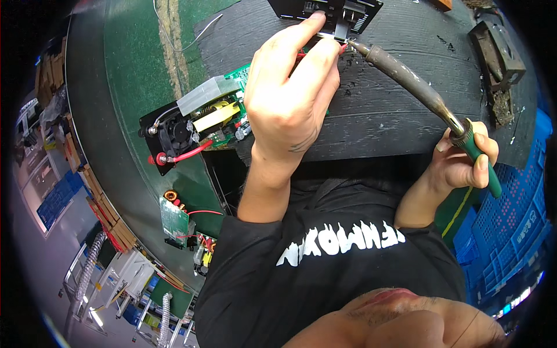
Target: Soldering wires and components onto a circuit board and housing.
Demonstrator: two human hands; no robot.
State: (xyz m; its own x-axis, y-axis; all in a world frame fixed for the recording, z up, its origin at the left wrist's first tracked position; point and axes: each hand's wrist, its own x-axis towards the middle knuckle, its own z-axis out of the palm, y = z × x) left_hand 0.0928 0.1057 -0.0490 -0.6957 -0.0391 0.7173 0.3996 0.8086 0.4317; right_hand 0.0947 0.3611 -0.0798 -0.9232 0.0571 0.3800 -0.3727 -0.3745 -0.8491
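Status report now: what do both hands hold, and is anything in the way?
Left hand pinching a part at the black panel. Right hand gripping soldering iron, tip at the same spot. Nothing blocking the tip.

The person wears a black short-sleeved T-shirt (325, 272) with bold white lettering printed across the chest. Both forearms are bare below the sleeves, with no gloves, watch or rings on the left hand (290, 93) or the right hand (464, 159). A small dark tattoo marks the left hand near the wrist
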